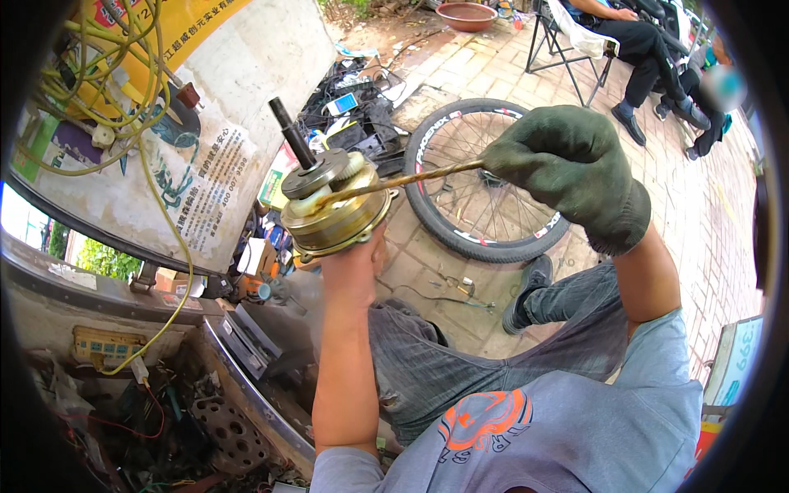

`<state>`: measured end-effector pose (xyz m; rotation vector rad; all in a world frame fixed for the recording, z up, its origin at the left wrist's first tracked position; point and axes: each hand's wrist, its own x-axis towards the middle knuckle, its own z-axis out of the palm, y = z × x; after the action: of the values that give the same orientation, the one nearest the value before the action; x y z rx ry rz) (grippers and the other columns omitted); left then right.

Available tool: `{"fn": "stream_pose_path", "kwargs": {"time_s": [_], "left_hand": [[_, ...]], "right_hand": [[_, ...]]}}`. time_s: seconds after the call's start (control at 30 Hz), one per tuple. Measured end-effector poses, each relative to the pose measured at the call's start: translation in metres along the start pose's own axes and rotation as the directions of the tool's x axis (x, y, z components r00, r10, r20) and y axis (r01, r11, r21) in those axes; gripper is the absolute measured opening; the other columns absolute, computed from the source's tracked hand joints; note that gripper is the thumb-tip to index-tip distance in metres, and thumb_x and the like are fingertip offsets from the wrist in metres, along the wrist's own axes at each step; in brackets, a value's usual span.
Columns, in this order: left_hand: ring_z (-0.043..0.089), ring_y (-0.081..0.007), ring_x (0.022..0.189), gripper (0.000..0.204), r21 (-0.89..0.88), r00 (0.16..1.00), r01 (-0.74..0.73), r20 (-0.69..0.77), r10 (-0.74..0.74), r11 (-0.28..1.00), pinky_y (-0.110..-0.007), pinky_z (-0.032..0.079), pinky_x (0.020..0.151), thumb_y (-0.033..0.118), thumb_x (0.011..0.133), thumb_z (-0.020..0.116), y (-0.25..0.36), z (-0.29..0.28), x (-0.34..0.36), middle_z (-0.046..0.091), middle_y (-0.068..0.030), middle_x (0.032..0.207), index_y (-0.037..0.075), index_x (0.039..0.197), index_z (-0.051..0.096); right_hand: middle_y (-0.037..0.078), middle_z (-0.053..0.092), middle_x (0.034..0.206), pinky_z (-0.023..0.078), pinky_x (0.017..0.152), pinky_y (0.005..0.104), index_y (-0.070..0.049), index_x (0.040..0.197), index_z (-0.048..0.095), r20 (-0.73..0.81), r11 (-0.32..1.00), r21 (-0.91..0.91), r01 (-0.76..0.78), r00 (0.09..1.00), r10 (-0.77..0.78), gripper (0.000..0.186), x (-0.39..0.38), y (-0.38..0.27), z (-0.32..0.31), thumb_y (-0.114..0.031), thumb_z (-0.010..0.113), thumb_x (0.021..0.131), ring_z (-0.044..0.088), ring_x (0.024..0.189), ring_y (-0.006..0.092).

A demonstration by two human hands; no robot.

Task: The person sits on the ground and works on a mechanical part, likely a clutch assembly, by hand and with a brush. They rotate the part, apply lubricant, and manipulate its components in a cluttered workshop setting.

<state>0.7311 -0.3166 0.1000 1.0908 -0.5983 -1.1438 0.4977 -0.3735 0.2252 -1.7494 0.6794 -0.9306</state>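
My bare left hand grips a geared hub-motor assembly from underneath, so most of its fingers are hidden. A dark steel shaft points up from it, tilted left, through a round metal plate. At the plate's edge a pale toothed gear shows. In a dark green glove, my right hand is closed on the end of a thin brown stick. The stick's other tip, coated with what looks like yellowish grease, touches the assembly beside a white gear under the plate.
A bicycle wheel lies on the brick paving beyond my hands. Yellow cable hangs over a raised panel at left, above a bin of scrap parts. Seated people and a brown basin are farther back.
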Motion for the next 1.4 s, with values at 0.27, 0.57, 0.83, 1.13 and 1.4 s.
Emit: {"fn": "stream_pose_path", "kwargs": {"time_s": [0.27,0.57,0.83,1.13,1.4], "left_hand": [[0.045,-0.0063,0.058,0.022,0.193,0.999,0.023,-0.044,-0.015,0.981,-0.023,0.035,0.048,0.004,0.078,0.065,-0.013,-0.006,0.006,0.055,0.0019,0.077,0.002,0.098,0.057],[0.039,-0.0058,0.045,0.021,0.202,0.967,-0.088,-0.218,0.132,0.976,-0.022,0.027,0.038,0.005,0.077,0.069,-0.013,-0.011,0.012,0.050,0.0003,0.065,0.004,0.092,0.055],[0.030,-0.0050,0.039,0.012,0.248,0.905,-0.201,-0.323,0.277,0.948,-0.022,0.022,0.036,0.008,0.081,0.064,0.009,-0.038,0.002,0.038,0.0025,0.053,0.005,0.080,0.053],[0.029,-0.0060,0.041,0.012,0.178,0.873,-0.047,-0.471,0.128,0.983,-0.022,0.021,0.039,0.010,0.082,0.063,0.014,-0.054,-0.003,0.037,0.0019,0.053,0.001,0.078,0.057],[0.028,-0.0078,0.042,0.027,0.183,0.865,-0.014,-0.491,0.103,0.983,-0.023,0.021,0.041,0.012,0.085,0.057,0.017,-0.061,-0.015,0.035,0.0002,0.050,0.008,0.062,0.043]], "right_hand": [[0.003,0.063,0.081,0.047,0.068,0.0203,0.006,0.094,0.066,-0.041,0.998,-0.012,0.069,0.997,-0.069,0.013,-0.014,-0.007,0.002,0.000,0.063,0.083,0.056,0.074,0.0066],[0.012,0.067,0.091,0.052,0.078,0.0282,0.006,0.098,0.064,-0.050,0.978,-0.129,0.166,0.984,-0.173,0.018,-0.010,-0.010,0.005,-0.003,0.061,0.082,0.065,0.085,0.0169],[0.007,0.068,0.083,0.045,0.057,0.0243,-0.001,0.093,0.069,-0.157,0.931,-0.181,-0.316,0.944,0.290,0.018,0.010,0.126,-0.031,-0.014,0.063,0.082,0.057,0.065,0.0111],[0.014,0.068,0.091,0.052,0.070,0.0411,-0.009,0.094,0.069,0.277,0.518,-0.854,0.052,0.888,0.368,0.021,0.065,0.317,0.172,-0.015,0.055,0.080,0.067,0.086,0.0305],[0.017,0.069,0.088,0.052,0.066,0.0428,-0.005,0.093,0.069,0.296,0.382,-0.914,0.139,0.871,0.393,0.021,0.089,0.389,0.214,-0.014,0.053,0.081,0.068,0.081,0.0291]]}}
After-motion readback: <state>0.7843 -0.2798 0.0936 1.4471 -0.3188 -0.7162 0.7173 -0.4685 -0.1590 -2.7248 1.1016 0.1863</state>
